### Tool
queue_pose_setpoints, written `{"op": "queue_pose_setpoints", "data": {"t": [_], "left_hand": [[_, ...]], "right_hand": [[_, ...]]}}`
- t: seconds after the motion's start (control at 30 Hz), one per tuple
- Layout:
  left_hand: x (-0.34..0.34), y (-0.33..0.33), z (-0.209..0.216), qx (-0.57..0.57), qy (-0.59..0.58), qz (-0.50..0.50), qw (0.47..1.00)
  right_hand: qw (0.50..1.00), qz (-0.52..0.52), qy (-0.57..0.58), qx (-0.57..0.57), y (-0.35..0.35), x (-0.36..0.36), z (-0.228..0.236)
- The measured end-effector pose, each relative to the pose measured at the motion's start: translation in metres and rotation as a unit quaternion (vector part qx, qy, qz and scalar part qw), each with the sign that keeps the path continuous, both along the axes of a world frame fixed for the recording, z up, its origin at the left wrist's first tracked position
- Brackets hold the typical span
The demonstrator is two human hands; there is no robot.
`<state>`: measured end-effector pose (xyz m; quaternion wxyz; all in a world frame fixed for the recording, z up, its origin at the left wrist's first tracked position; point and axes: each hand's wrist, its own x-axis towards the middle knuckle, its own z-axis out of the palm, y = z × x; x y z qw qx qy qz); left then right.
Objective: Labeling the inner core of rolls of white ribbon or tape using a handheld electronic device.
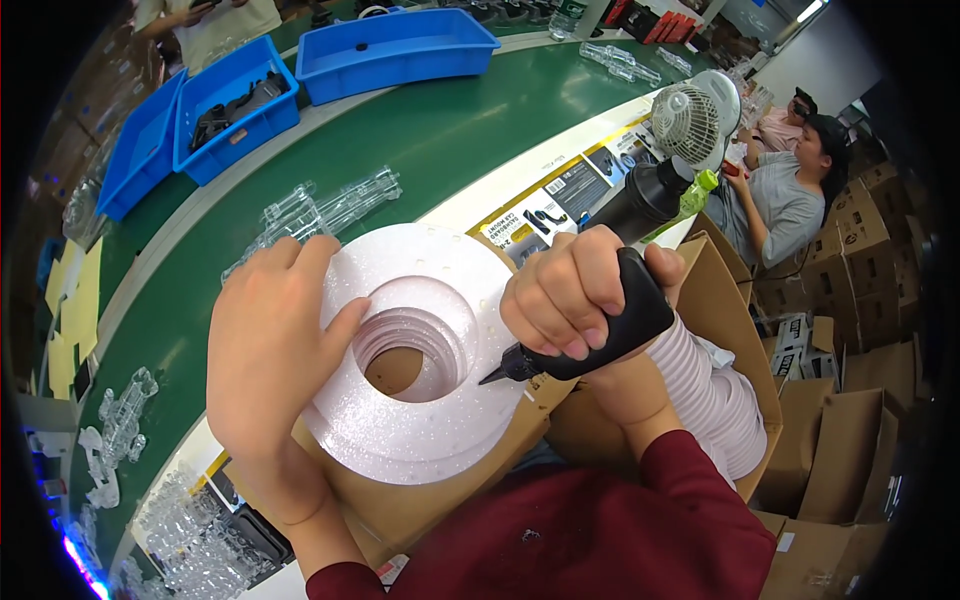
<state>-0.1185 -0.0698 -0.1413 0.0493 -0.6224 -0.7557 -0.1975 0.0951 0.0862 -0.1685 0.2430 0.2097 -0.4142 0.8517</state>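
Note:
A stack of white speckled rings (425, 440) stands in front of me, and brown cardboard shows through its round central hole. Several small pale spots lie on the top ring. My left hand (265, 340) holds the stack's left side, thumb on the top face near the hole and fingers bent over the far edge, their tips hidden. In my right fist is a black squeeze bottle (635, 310) with a pointed nozzle. It is tilted down to the left, its tip at the right part of the top ring; whether it touches, I cannot tell.
A cardboard box (730, 330) at my right holds another ribbed white stack (710, 400). Clear plastic parts (320, 215) lie on the green conveyor belt (430, 140). Blue bins (395, 60) stand beyond it. A fan (690, 120) and a black bottle (650, 195) stand ahead right, near two seated people.

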Motion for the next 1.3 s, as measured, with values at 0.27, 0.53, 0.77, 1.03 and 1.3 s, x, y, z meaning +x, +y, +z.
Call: {"op": "queue_pose_setpoints", "data": {"t": [0.27,0.53,0.77,1.03,1.3], "left_hand": [[-0.001,-0.001,-0.001,-0.009,0.002,0.002,1.0],[-0.006,0.004,-0.008,0.011,0.04,0.004,0.999],[-0.004,0.007,-0.004,0.05,0.04,0.007,0.998],[0.0,0.008,-0.008,0.064,0.012,-0.023,0.998],[0.006,0.016,-0.011,0.012,-0.005,-0.029,0.999]], "right_hand": [[1.0,0.007,0.004,0.011,0.001,-0.001,-0.002],[1.0,0.001,-0.006,-0.002,0.004,0.002,-0.005],[1.0,0.003,-0.001,0.006,0.008,0.003,-0.005],[1.0,0.006,-0.001,0.01,0.009,0.005,-0.004],[0.995,0.079,0.064,-0.018,0.02,-0.005,-0.014]]}}
